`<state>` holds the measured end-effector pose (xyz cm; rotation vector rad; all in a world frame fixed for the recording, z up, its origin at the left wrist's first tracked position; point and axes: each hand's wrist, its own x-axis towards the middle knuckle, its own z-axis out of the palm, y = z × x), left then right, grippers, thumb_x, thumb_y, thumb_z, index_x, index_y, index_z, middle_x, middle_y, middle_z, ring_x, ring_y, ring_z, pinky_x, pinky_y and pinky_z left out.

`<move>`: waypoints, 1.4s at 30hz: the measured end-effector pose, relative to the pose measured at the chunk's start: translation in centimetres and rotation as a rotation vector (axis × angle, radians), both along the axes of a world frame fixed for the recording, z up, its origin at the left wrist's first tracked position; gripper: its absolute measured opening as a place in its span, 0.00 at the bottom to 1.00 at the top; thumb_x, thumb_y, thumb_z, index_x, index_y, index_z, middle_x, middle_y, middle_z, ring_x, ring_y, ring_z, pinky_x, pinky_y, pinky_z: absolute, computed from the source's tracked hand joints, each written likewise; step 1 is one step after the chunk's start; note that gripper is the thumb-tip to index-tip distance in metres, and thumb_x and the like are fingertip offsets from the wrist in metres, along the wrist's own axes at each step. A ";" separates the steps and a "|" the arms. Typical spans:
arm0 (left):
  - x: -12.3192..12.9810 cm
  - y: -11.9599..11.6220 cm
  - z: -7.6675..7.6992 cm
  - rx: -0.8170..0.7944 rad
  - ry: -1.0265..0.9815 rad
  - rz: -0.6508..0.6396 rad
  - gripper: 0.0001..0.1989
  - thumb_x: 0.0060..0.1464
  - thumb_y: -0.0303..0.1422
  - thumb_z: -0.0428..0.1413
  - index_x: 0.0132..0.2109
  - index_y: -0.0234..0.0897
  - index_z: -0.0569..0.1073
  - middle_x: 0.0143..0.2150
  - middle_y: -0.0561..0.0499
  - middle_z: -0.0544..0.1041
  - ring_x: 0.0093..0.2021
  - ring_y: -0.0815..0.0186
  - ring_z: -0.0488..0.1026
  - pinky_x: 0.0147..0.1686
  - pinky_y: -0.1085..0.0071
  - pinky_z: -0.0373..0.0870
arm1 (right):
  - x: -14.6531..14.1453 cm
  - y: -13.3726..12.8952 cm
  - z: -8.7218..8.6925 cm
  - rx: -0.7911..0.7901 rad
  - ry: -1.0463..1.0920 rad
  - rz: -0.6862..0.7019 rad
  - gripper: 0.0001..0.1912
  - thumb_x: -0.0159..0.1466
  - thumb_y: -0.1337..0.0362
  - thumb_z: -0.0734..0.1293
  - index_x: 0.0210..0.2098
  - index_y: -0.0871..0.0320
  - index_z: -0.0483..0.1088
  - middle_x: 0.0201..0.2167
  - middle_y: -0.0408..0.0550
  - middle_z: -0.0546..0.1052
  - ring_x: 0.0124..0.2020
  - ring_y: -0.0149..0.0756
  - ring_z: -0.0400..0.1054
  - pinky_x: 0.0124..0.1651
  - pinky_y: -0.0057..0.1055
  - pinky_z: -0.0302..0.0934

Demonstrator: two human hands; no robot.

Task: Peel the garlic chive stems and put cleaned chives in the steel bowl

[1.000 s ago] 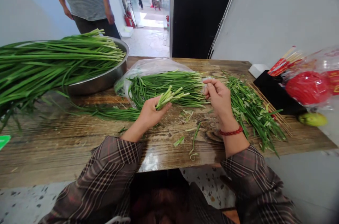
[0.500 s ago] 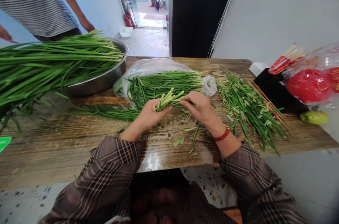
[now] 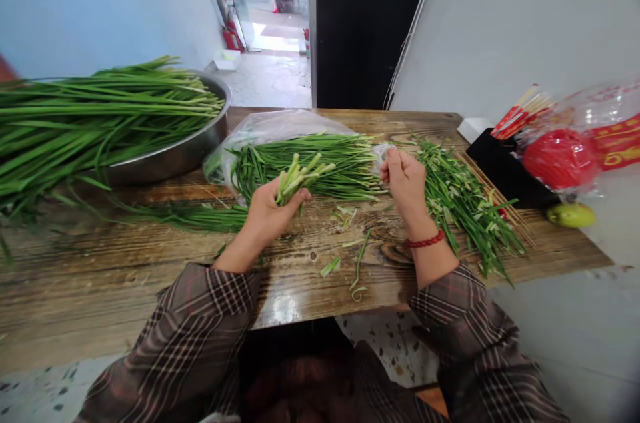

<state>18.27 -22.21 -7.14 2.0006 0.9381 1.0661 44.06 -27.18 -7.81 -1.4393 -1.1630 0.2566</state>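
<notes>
My left hand (image 3: 264, 217) is closed around a small bunch of garlic chives (image 3: 303, 176), their pale stem ends pointing up and right. The leaves trail left below the wrist along the table. My right hand (image 3: 407, 184) is closed in a pinch, apart from that bunch; whatever its fingers hold, if anything, I cannot make out. Just behind lies a larger bundle of chives (image 3: 310, 155) on a clear plastic bag (image 3: 285, 121), with a twisted end of plastic (image 3: 381, 155) close to my right fingertips. Right of that hand spreads a loose heap of chive scraps (image 3: 465, 203).
A metal basin (image 3: 193, 155) piled with long chives (image 3: 115, 106) stands at the left. Wooden skewers (image 3: 500, 206), a black holder (image 3: 510, 166), a red plastic-wrapped bundle (image 3: 560, 159) and a yellow-green fruit (image 3: 571, 215) sit at the right. Scraps (image 3: 331, 267) dot the wooden table (image 3: 200, 289).
My right hand has left the bunch's stem ends and moved right and up toward the scrap heap. My left hand keeps its hold. The person behind the basin has mostly gone from view.
</notes>
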 end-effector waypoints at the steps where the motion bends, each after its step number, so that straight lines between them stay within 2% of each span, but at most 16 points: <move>1: 0.0 0.0 0.1 -0.026 -0.037 0.018 0.10 0.55 0.38 0.57 0.34 0.35 0.77 0.30 0.49 0.79 0.32 0.64 0.76 0.37 0.68 0.73 | 0.5 0.1 -0.1 -0.032 -0.059 0.023 0.24 0.67 0.47 0.57 0.24 0.56 0.67 0.19 0.42 0.70 0.22 0.30 0.63 0.30 0.27 0.59; 4: -0.1 0.1 0.4 -0.075 -0.132 0.072 0.11 0.56 0.39 0.57 0.35 0.35 0.77 0.31 0.49 0.79 0.31 0.66 0.76 0.37 0.69 0.73 | 1.5 0.3 -0.6 -0.129 -0.312 0.057 0.18 0.66 0.53 0.61 0.27 0.57 0.71 0.23 0.43 0.73 0.26 0.32 0.65 0.33 0.29 0.58; 7: -0.2 0.3 0.3 -0.084 -0.178 0.095 0.11 0.56 0.39 0.57 0.32 0.35 0.75 0.26 0.51 0.76 0.26 0.68 0.72 0.32 0.71 0.72 | 1.6 0.4 -1.0 -0.212 -0.529 0.101 0.13 0.65 0.58 0.62 0.30 0.56 0.74 0.28 0.45 0.76 0.31 0.35 0.67 0.37 0.31 0.58; 9: -0.2 0.4 0.1 -0.072 -0.179 0.091 0.11 0.54 0.39 0.59 0.34 0.34 0.76 0.26 0.52 0.76 0.26 0.68 0.71 0.31 0.71 0.72 | 1.3 0.3 -1.2 -0.286 -0.637 0.134 0.11 0.65 0.58 0.64 0.32 0.56 0.75 0.31 0.47 0.77 0.35 0.37 0.68 0.38 0.32 0.58; 12: 0.0 0.2 -0.1 -0.067 -0.152 0.078 0.12 0.52 0.39 0.60 0.39 0.34 0.77 0.31 0.50 0.79 0.33 0.65 0.75 0.36 0.70 0.74 | 0.7 0.2 -1.3 -0.369 -0.771 0.125 0.09 0.64 0.60 0.66 0.34 0.56 0.76 0.33 0.50 0.76 0.38 0.41 0.68 0.40 0.34 0.58; 14: 0.0 0.1 -0.2 -0.067 -0.144 0.076 0.13 0.52 0.39 0.60 0.38 0.34 0.77 0.33 0.49 0.80 0.37 0.63 0.76 0.40 0.68 0.74 | 0.5 0.2 -1.3 -0.361 -0.808 0.120 0.08 0.64 0.62 0.65 0.34 0.57 0.76 0.34 0.52 0.76 0.39 0.42 0.68 0.41 0.35 0.58; 16: 0.0 0.1 -0.3 -0.061 -0.137 0.087 0.12 0.52 0.40 0.60 0.35 0.34 0.77 0.31 0.49 0.79 0.35 0.63 0.77 0.39 0.68 0.74 | 0.3 0.2 -1.1 -0.288 -0.743 0.127 0.08 0.64 0.64 0.64 0.33 0.57 0.75 0.34 0.51 0.76 0.38 0.40 0.68 0.42 0.35 0.59; 19: 0.0 0.2 -0.5 -0.063 -0.138 0.110 0.13 0.53 0.41 0.60 0.31 0.35 0.76 0.27 0.50 0.77 0.29 0.65 0.75 0.35 0.67 0.75 | 0.0 0.2 -0.7 -0.144 -0.435 0.186 0.07 0.64 0.63 0.64 0.33 0.57 0.74 0.32 0.47 0.75 0.33 0.35 0.67 0.39 0.32 0.60; 21: -0.1 0.1 -0.4 -0.063 -0.161 0.115 0.14 0.54 0.42 0.59 0.33 0.35 0.77 0.30 0.48 0.79 0.31 0.64 0.76 0.38 0.66 0.75 | -0.3 0.1 -0.4 -0.102 -0.197 0.266 0.07 0.62 0.60 0.66 0.33 0.57 0.73 0.28 0.44 0.74 0.28 0.31 0.65 0.33 0.30 0.59; 23: -0.1 -0.1 0.1 -0.049 -0.189 0.112 0.15 0.55 0.44 0.59 0.37 0.35 0.78 0.37 0.46 0.82 0.38 0.61 0.78 0.45 0.63 0.75 | -0.7 -0.1 0.0 -0.100 -0.036 0.346 0.09 0.60 0.58 0.68 0.34 0.57 0.74 0.25 0.42 0.72 0.25 0.29 0.63 0.30 0.28 0.56; 27: 0.1 -0.7 0.8 -0.013 -0.165 0.058 0.18 0.57 0.44 0.57 0.44 0.34 0.78 0.46 0.44 0.81 0.49 0.58 0.76 0.55 0.61 0.69 | -2.0 -0.7 0.6 -0.113 0.070 0.454 0.11 0.58 0.55 0.70 0.33 0.58 0.75 0.24 0.42 0.73 0.26 0.30 0.64 0.30 0.29 0.57; 29: 0.3 -0.9 0.8 0.003 -0.085 -0.005 0.17 0.57 0.43 0.56 0.44 0.34 0.78 0.46 0.43 0.81 0.49 0.58 0.76 0.54 0.61 0.69 | -2.7 -1.0 0.8 -0.114 0.102 0.510 0.12 0.59 0.54 0.70 0.33 0.57 0.74 0.26 0.43 0.74 0.28 0.31 0.66 0.32 0.29 0.59; 32: 0.5 -0.9 0.5 0.046 0.059 -0.129 0.12 0.58 0.40 0.55 0.38 0.35 0.77 0.38 0.46 0.80 0.41 0.60 0.76 0.45 0.64 0.72 | -3.9 -1.4 1.1 -0.102 0.138 0.578 0.13 0.61 0.52 0.68 0.35 0.57 0.72 0.28 0.44 0.75 0.30 0.31 0.68 0.34 0.29 0.61; 35: 0.6 -0.8 0.2 0.098 0.132 -0.182 0.09 0.57 0.36 0.55 0.33 0.36 0.74 0.31 0.51 0.76 0.32 0.65 0.73 0.36 0.70 0.70 | -4.8 -1.5 1.1 -0.090 0.109 0.547 0.14 0.62 0.51 0.66 0.35 0.56 0.70 0.27 0.43 0.73 0.29 0.30 0.66 0.34 0.29 0.60; 38: 0.7 -0.8 0.0 0.124 0.143 -0.149 0.07 0.56 0.35 0.55 0.34 0.36 0.74 0.31 0.52 0.76 0.31 0.67 0.72 0.34 0.73 0.69 | -4.8 -1.2 0.9 -0.085 0.083 0.460 0.15 0.63 0.50 0.65 0.34 0.56 0.68 0.27 0.43 0.72 0.28 0.30 0.64 0.33 0.29 0.60; 42: 0.6 -0.6 -0.1 0.116 0.112 -0.056 0.08 0.55 0.36 0.56 0.36 0.35 0.76 0.32 0.50 0.78 0.33 0.64 0.74 0.36 0.70 0.70 | -2.5 -0.6 0.7 -0.002 0.160 0.211 0.16 0.64 0.48 0.62 0.34 0.55 0.66 0.25 0.41 0.69 0.25 0.29 0.62 0.30 0.27 0.60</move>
